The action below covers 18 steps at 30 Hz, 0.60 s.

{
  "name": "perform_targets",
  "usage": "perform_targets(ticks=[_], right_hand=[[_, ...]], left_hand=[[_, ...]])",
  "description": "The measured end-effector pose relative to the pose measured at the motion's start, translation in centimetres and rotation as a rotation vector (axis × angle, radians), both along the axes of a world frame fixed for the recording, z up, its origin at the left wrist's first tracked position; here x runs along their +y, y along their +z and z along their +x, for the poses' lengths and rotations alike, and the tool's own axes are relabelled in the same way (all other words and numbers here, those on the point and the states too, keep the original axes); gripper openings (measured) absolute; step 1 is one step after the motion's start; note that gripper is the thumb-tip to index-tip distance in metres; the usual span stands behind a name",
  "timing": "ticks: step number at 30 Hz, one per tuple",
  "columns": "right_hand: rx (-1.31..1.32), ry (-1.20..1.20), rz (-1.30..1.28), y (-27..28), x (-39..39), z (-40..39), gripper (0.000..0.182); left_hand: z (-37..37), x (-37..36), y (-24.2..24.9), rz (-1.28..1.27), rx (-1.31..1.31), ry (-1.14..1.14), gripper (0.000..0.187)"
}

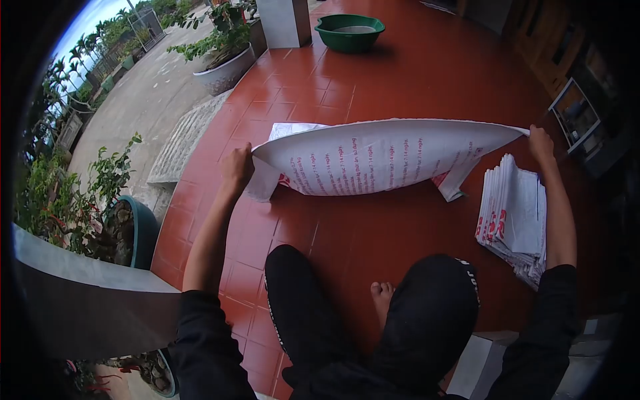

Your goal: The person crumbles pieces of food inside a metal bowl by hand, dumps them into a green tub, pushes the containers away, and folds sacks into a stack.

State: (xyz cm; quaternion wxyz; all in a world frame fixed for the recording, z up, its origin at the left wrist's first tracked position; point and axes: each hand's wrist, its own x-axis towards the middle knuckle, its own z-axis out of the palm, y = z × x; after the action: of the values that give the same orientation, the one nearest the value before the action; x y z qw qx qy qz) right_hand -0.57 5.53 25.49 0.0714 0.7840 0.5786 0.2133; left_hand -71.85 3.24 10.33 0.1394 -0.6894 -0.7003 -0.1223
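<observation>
A white woven sack with red printed text is stretched sideways between my two hands, above the red tiles. My left hand is closed on its left end, and my right hand pinches its upper right corner. The sack's middle sags, and its lower side corners hang down. Behind its upper left edge, a piece of white material shows; most of it is hidden. Below my right hand, beside the forearm, lies a stack of folded white sacks with red print.
A green basin stands on the red tiled floor at the back. Potted plants and a teal pot line the left side. A pillar rises at the back left. A framed panel leans at right.
</observation>
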Motion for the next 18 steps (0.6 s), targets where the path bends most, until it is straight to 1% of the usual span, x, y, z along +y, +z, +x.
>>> perform_targets(ticks=[1,2,3,4,5,6,7,8,10,12,13,14,15,16,17,18], right_hand=[[0.034,-0.026,0.143,2.2,1.1,0.4,0.022],[0.021,0.108,0.355,3.6,2.4,3.5,0.021],[0.241,0.100,0.527,7.1,1.7,2.2,0.025],[0.142,0.197,0.606,9.2,2.2,4.7,0.029],[0.116,0.231,0.733,11.3,1.1,5.2,0.030],[0.088,0.264,0.861,13.2,-0.2,5.4,0.032],[0.032,0.244,0.958,14.3,-1.8,6.1,0.033],[-0.024,0.227,1.053,14.7,-4.2,6.1,0.035],[-0.113,0.355,1.155,13.8,-9.6,5.7,0.034],[0.025,0.381,1.194,10.0,-14.6,4.9,0.029],[-0.050,0.397,1.204,7.6,-16.9,3.6,0.025],[-0.023,0.431,1.183,4.8,-18.9,2.1,0.028],[0.093,0.412,1.181,1.2,-20.2,1.7,0.030],[0.196,0.397,1.134,-2.0,-21.5,0.9,0.033],[0.085,0.388,1.014,-5.0,-22.9,0.5,0.036],[0.187,0.373,0.936,-8.0,-24.0,-0.1,0.039]], left_hand=[[-0.5,2.4,2.9,0.113,-0.012,-0.003,0.013],[0.4,2.7,7.4,0.235,-0.031,0.070,0.014],[0.1,3.5,11.0,0.288,-0.013,0.130,0.016],[0.2,3.3,14.5,0.392,0.004,0.185,0.018],[0.0,2.5,17.5,0.504,-0.010,0.213,0.019],[-0.5,1.5,19.7,0.630,0.014,0.240,0.019],[-1.1,-0.2,21.3,0.707,0.004,0.232,0.018],[-1.8,-2.2,22.0,0.784,-0.005,0.229,0.017],[-3.2,-6.2,21.4,0.921,0.047,0.129,0.013],[-4.0,-10.7,18.6,0.916,0.073,-0.016,0.015],[-4.4,-13.1,16.7,0.825,0.098,-0.039,0.016],[-4.7,-15.2,14.6,0.733,0.125,-0.066,0.016],[-4.7,-17.1,12.3,0.660,0.116,-0.056,0.015],[-4.7,-18.8,10.1,0.584,0.111,-0.049,0.013],[-4.8,-20.2,8.3,0.486,0.114,-0.068,0.011],[-4.9,-21.5,6.5,0.387,0.114,-0.087,0.010]])
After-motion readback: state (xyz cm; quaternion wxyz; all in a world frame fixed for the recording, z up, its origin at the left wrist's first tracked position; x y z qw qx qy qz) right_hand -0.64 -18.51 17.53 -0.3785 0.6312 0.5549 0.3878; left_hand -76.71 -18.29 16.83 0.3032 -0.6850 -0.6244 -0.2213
